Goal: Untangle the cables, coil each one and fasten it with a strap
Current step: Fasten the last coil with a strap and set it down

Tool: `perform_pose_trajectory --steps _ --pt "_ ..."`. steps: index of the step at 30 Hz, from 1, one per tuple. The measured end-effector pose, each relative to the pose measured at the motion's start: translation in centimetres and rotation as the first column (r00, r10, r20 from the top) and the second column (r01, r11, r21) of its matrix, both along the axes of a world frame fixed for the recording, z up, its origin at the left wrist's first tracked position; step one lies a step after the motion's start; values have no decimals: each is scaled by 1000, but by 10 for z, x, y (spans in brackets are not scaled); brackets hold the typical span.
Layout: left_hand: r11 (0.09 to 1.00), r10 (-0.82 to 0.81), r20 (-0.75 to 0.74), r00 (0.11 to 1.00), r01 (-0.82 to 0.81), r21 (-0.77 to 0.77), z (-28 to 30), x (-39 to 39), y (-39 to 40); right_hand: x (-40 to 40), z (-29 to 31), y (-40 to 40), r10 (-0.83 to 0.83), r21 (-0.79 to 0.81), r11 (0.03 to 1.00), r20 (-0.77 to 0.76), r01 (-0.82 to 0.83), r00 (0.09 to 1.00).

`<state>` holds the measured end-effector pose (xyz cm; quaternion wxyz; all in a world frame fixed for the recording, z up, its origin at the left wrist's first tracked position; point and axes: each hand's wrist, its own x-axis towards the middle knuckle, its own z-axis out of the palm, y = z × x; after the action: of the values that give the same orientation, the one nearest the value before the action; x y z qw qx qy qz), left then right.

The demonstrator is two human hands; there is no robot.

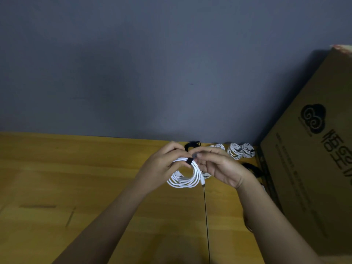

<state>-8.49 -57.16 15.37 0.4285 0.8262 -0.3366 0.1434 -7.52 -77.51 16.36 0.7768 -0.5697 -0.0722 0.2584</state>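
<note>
White coil (187, 176): left hand (162, 162) grips it; right hand (219, 166) pinches strap (190, 160). Strapping step; next, press strap closed.

A smooth, faintly glossy white plastic-sheathed cable coil (185, 176) bound by a matt black fabric-looking strap (189, 161) hangs above a satin-finished, yellow-brown wooden tabletop (95, 178), beside a matt brown cardboard box (308, 159) and a matt grey-blue wall (152, 73).

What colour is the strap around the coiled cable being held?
Black, wrapped round the white coil; strap shows in the head view.
</note>
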Motion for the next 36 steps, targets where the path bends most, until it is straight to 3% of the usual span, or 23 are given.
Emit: perform_pose_trajectory --steps 2,5,8,13,18,23,27,32,36 --pt "1000 15 10 1000 -15 22 -2 -1 0 0 0 1 -24 -39 999 52 26 998" --pt "998 41 8 999 -41 48 -4 -3 -1 0 -1 6 -141 -283 936 249 211 958" --pt "994 100 -40 994 -98 56 -7 -4 -2 0 1 13 -255 -290 871 421 395 871" --pt "982 187 -167 968 -178 69 -10 -2 -6 -8 -5 24 -158 -373 764 684 527 713" --pt "971 232 -252 940 -207 124 -13 -3 -8 -19 -20 22 -165 -376 774 657 509 736" --pt "963 259 -321 911 -217 160 -26 -3 -11 -37 -46 22 -146 -329 749 765 575 628" --pt "957 273 -409 871 -204 204 -38 -2 -19 -47 -71 15 -107 -422 736 700 529 707" --pt "976 198 -661 723 -208 65 -52 -1 -32 -56 -88 5 -76 -438 677 757 591 649" --pt "993 100 -725 682 -114 30 -61 1 -52 -58 -99 -14 -173 -442 632 720 637 672"
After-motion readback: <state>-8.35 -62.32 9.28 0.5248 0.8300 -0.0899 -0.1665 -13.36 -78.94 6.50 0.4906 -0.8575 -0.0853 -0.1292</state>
